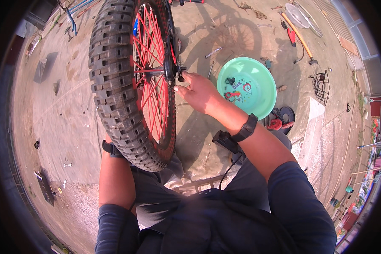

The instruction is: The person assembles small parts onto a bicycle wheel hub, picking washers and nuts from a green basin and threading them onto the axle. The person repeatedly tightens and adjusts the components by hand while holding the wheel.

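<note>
A bicycle wheel stands upright before me, with a black knobby tyre (110,80), red spokes (150,99) and a dark frame arm (169,59) along its right side. At the hub, a threaded axle end (182,68) sticks out to the right. My right hand (199,92) is beside it, thumb and forefinger closed around a small black part (180,78) just under the axle end. The tyre hides most of my left hand, whose strapped wrist (111,148) shows at the tyre's lower left; its fingers cannot be made out.
Right of the wheel stands a mint-green basin (264,103) with small dark parts inside. A wrench (213,53) lies above it on the ground cloth. Farther right are a wooden-handled hammer (298,36), a red-handled tool (291,37) and a black wire basket (321,87). A small spanner (67,165) lies left.
</note>
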Available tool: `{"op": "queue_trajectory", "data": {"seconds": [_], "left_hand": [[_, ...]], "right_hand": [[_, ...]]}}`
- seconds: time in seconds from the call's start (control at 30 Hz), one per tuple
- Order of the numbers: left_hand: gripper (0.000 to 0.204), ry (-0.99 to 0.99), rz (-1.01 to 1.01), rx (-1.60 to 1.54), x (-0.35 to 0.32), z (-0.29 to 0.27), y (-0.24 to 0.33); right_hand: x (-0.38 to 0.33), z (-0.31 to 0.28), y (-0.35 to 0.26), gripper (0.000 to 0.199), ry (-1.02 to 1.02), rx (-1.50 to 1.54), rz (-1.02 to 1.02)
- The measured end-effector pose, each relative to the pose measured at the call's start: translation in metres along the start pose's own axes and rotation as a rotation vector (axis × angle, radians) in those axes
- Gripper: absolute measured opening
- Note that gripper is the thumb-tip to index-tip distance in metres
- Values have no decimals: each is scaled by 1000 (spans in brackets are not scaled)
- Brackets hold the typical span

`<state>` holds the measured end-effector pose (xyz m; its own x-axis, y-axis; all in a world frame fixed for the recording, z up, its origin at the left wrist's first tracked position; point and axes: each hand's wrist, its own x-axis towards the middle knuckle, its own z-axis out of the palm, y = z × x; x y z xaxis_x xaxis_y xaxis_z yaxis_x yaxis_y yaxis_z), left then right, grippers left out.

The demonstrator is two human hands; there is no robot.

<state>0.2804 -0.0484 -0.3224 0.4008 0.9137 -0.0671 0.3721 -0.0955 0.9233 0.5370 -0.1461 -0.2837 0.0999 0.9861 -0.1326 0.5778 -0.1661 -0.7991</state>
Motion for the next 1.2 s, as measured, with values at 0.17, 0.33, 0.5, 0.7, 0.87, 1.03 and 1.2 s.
{"op": "queue_trajectory", "data": {"seconds": [0.17, 0.33, 0.5, 0.7, 0.87, 1.03, 1.2], "left_hand": [[32, 14, 34, 58, -1, 1, -1], [31, 39, 108, 185, 1, 2, -8], [30, 69, 255, 428, 6, 5, 4], [41, -44, 13, 363, -8, 14, 53], [36, -55, -92, 299, -8, 18, 68], [33, -97, -153, 439, 1, 15, 51], [34, -163, -214, 213, 0, 20, 44]], "right_hand": [[6, 8, 8, 51, 7, 306, 154], [3, 2, 8, 59, -117, 612, 213], [2, -10, 4, 54, -142, 646, 202], [4, -9, -5, 39, 44, 366, 122], [-1, 0, -17, 61, 245, 97, -67], [2, 0, -20, 66, 113, -104, -75], [1, -2, -20, 65, 70, -125, -72]]}}
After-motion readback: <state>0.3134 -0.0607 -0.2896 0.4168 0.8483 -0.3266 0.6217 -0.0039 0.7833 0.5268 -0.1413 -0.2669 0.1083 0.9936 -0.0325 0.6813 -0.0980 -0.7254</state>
